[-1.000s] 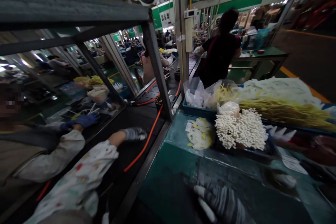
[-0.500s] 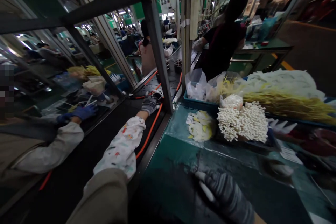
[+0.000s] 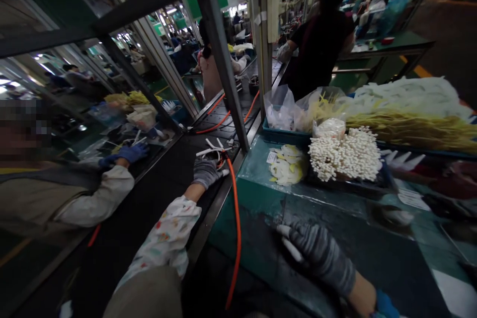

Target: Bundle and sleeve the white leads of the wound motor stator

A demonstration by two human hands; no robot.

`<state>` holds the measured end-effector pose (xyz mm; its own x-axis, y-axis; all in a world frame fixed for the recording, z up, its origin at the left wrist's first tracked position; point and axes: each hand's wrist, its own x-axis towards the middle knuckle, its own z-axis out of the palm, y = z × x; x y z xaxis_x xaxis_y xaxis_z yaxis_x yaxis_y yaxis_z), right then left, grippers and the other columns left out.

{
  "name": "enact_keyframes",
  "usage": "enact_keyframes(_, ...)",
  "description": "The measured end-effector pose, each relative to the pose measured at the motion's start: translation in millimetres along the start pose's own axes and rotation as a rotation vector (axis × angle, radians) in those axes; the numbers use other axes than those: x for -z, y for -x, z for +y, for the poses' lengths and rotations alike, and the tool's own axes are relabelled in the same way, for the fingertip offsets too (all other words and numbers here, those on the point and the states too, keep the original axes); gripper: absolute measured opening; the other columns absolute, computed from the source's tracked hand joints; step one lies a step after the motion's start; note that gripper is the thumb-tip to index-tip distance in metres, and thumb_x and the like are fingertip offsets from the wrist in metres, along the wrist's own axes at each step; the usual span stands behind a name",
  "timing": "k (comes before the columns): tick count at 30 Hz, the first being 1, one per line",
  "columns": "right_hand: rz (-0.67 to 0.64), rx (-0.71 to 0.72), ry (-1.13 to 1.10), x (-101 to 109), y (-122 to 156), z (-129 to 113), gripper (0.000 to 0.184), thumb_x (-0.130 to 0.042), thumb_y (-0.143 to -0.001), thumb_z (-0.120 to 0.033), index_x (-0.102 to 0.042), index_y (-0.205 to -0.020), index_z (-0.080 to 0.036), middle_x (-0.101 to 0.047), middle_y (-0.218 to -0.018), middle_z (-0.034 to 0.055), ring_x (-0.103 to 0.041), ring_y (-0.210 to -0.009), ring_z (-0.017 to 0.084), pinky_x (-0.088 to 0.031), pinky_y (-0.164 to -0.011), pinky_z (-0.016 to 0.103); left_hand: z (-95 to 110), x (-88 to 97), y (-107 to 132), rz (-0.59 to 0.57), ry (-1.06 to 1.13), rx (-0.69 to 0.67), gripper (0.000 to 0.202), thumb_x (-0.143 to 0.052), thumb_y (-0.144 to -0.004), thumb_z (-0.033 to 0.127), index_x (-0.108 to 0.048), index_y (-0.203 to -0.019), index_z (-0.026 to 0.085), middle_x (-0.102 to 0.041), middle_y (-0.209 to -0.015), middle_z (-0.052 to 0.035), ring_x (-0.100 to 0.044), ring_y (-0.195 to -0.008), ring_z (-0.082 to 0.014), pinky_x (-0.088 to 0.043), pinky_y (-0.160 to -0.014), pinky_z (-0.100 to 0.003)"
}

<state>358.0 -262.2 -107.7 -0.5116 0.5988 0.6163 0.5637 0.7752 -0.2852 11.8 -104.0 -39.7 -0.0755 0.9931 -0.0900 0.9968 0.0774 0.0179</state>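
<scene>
Head view: your left hand [image 3: 205, 173] reaches far over the black belt [image 3: 156, 194], fingers clenched on the orange cable [image 3: 235, 218] end with white leads, while your right hand [image 3: 320, 256] rests loosely curled on the green bench [image 3: 257, 198], bracing you.

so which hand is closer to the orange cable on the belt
Left. The left hand grips the orange cable at its end on the belt. The right hand rests on the green table, off to the cable's right, apart from it.

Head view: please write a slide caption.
Gloved left hand grips an orange cable on the belt; right hand rests on the green bench.
</scene>
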Motion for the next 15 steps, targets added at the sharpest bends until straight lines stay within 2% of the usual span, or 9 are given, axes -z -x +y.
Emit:
enact_keyframes(2, -0.039, -0.063, -0.094, -0.6, -1.9, -4.4, 0.031, -0.051, -0.105, -0.017, -0.079, -0.118, -0.021, -0.085, -0.091, 0.0056, -0.079, -0.069, 0.018, -0.059, -0.061, 0.027, -4.3, 1.0, 18.4, 0.017, 0.030, 0.014, 0.053, -0.084, -0.084, 0.057, -0.077, -0.115, 0.015, -0.075, -0.126, -0.0189, -0.067, -0.125, -0.0408, -0.048, -0.114, -0.060)
enact_keyframes(4, -0.061, -0.167, -0.227, -3.6, -4.7, -13.4, 0.032, -0.051, -0.106, -0.022, -0.078, -0.123, -0.023, -0.086, -0.100, 0.0068, -0.082, -0.083, 0.020, -0.066, -0.074, 0.029, -10.3, 2.6, 38.3, 0.033, 0.092, 0.016, 0.051, -0.086, -0.077, 0.052, -0.079, -0.112, 0.015, -0.078, -0.120, -0.0195, -0.070, -0.121, -0.0448, -0.050, -0.113, -0.059)
enact_keyframes(7, -0.174, -0.367, -0.525, -11.7, -10.6, -37.8, 0.039, -0.056, -0.105, -0.034, -0.072, -0.140, -0.023, -0.082, -0.126, 0.0125, -0.080, -0.113, 0.027, -0.066, -0.101, 0.045, -14.3, 2.5, 68.7, 0.034, 0.241, -0.016, 0.051, -0.080, -0.083, 0.046, -0.076, -0.124, 0.016, -0.080, -0.118, -0.0150, -0.076, -0.109, -0.0350, -0.059, -0.103, -0.047)
enact_keyframes(9, -0.280, -0.454, -0.766, -17.9, -14.5, -60.4, 0.050, -0.058, -0.105, -0.043, -0.062, -0.151, -0.022, -0.076, -0.139, 0.0151, -0.076, -0.124, 0.029, -0.063, -0.109, 0.050, -8.7, -0.7, 88.2, 0.019, 0.346, -0.067, 0.050, -0.075, -0.089, 0.044, -0.071, -0.131, 0.017, -0.079, -0.122, -0.0116, -0.077, -0.105, -0.0266, -0.062, -0.096, -0.038)
enact_keyframes(11, -0.371, -0.506, -1.036, -23.1, -16.7, -84.7, 0.058, -0.057, -0.105, -0.054, -0.057, -0.153, -0.022, -0.077, -0.134, 0.0137, -0.076, -0.121, 0.026, -0.063, -0.106, 0.047, 4.6, -5.8, 105.7, 0.005, 0.433, -0.132, 0.054, -0.078, -0.088, 0.045, -0.069, -0.134, 0.020, -0.078, -0.129, -0.0088, -0.075, -0.108, -0.0230, -0.062, -0.097, -0.034)
enact_keyframes(12, -0.392, -0.556, -1.181, -24.9, -16.4, -96.0, 0.059, -0.057, -0.104, -0.061, -0.060, -0.149, -0.023, -0.079, -0.124, 0.0115, -0.077, -0.114, 0.025, -0.065, -0.101, 0.043, 13.6, -8.7, 113.3, 0.011, 0.456, -0.189, 0.058, -0.082, -0.085, 0.045, -0.068, -0.135, 0.021, -0.077, -0.132, -0.0085, -0.074, -0.113, -0.0237, -0.062, -0.101, -0.035)
enact_keyframes(13, -0.385, -0.641, -1.319, -25.8, -14.7, -106.1, 0.059, -0.057, -0.103, -0.067, -0.064, -0.141, -0.023, -0.079, -0.109, 0.0086, -0.078, -0.103, 0.023, -0.067, -0.092, 0.040, 23.6, -11.8, 120.1, 0.029, 0.449, -0.268, 0.062, -0.085, -0.082, 0.046, -0.068, -0.136, 0.022, -0.076, -0.134, -0.0091, -0.073, -0.118, -0.0256, -0.060, -0.106, -0.039)
enact_keyframes(15, -0.289, -0.875, -1.520, -24.2, -6.2, -120.2, 0.059, -0.057, -0.099, -0.076, -0.068, -0.122, -0.023, -0.069, -0.080, 0.0020, -0.071, -0.074, 0.018, -0.064, -0.069, 0.031, 45.2, -17.8, 131.4, 0.072, 0.371, -0.443, 0.071, -0.089, -0.079, 0.052, -0.068, -0.139, 0.021, -0.073, -0.140, -0.0129, -0.068, -0.129, -0.0325, -0.054, -0.117, -0.049)
